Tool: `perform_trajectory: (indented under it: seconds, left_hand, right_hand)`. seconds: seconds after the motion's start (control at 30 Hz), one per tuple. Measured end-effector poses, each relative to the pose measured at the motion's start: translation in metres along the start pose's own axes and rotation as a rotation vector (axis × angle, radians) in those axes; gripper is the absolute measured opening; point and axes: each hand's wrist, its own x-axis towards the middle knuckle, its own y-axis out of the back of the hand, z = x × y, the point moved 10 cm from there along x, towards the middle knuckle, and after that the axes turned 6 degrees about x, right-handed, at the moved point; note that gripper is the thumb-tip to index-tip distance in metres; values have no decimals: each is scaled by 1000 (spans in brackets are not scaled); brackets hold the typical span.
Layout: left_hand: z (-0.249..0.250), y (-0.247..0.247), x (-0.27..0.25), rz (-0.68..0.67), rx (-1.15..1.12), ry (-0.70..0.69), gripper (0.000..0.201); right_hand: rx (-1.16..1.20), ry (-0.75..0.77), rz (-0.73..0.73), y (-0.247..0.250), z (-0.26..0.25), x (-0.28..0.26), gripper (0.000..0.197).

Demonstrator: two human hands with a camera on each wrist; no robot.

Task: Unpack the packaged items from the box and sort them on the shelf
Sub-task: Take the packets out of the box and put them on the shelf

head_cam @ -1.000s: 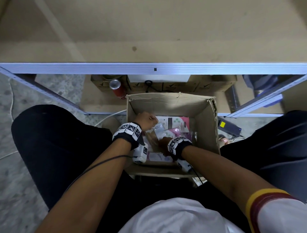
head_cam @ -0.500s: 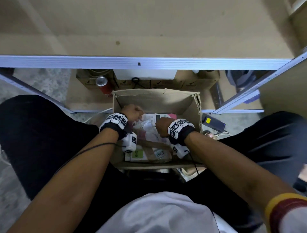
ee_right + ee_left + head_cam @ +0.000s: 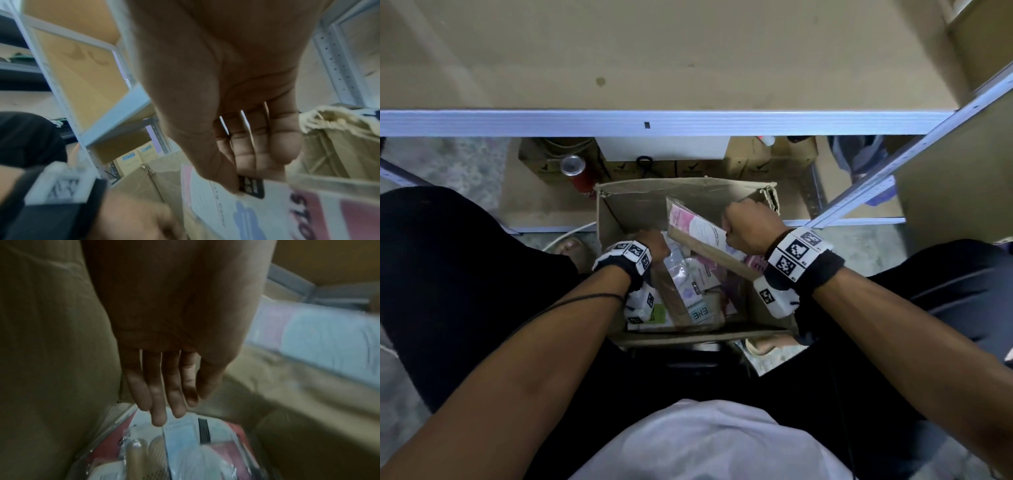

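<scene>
Your right hand (image 3: 748,228) grips a flat pink-and-white package (image 3: 697,228) tilted above the cardboard box (image 3: 633,202); your left hand (image 3: 654,245) reaches down among the packets inside

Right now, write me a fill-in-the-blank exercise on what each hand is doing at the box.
1. The right hand holds a flat pink and white ____ above the cardboard box.
2. The left hand reaches down into the box with its fingers ____.
3. A red ____ stands behind the box, under the shelf.

Missing words: packet; straight; can
</scene>
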Motion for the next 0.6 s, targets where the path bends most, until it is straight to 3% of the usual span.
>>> perform_trajectory:
  seconds: [0.2,0.33,0.43,0.6]
  left_hand:
    - [51,-46,7,-135,126,-224,33]
    - [66,-59,12,-116,252,-323,42]
    - [63,-63,18,-25,436,-325,50]
    - [39,-68,26,48,650,-203,40]
  right_hand:
    - [133,108,194,28,-5,-1,12]
    - [229,165,222,32,0,0,9]
    - [290,161,229,29,10,-3,10]
    - [331,180,200,22,14,-5,12]
